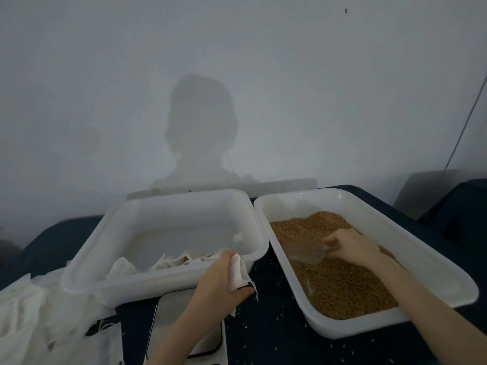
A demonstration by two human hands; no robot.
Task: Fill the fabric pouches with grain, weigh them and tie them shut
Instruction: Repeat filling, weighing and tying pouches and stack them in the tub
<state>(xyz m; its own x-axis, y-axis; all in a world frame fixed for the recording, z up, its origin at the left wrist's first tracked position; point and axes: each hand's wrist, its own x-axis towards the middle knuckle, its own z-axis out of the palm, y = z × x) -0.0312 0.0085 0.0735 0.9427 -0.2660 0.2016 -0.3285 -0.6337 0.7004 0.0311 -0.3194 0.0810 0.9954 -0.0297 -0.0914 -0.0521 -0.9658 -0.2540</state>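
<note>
We're early: left hand [224,281] grips an empty pouch [238,272] at centre frame, right hand [350,247] grips the scoop [303,250] in the grain [340,288], lower right. Filling, weighing, tying remain.

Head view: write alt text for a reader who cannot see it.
A person's right hand holds a clear scoop in a white tub of brown grain, while the left hand holds a white fabric pouch between that tub and a second white tub. A scale sits below.
</note>
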